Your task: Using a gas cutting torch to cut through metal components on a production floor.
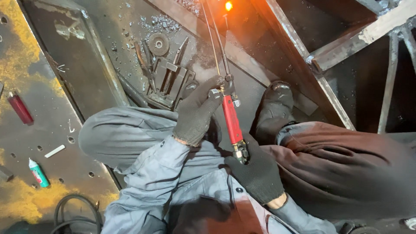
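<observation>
The right hand [255, 171], in a dark knit glove, is closed around the rear end of the red-handled cutting torch [232, 121], wrist bent toward the body. Just beyond it, the gloved left hand [197, 110] curls its fingers over the torch's valve block, forearm reaching up across the knee. The torch's thin tubes run away to a glowing orange flame [228, 6] at the steel frame [299, 52] beyond.
</observation>
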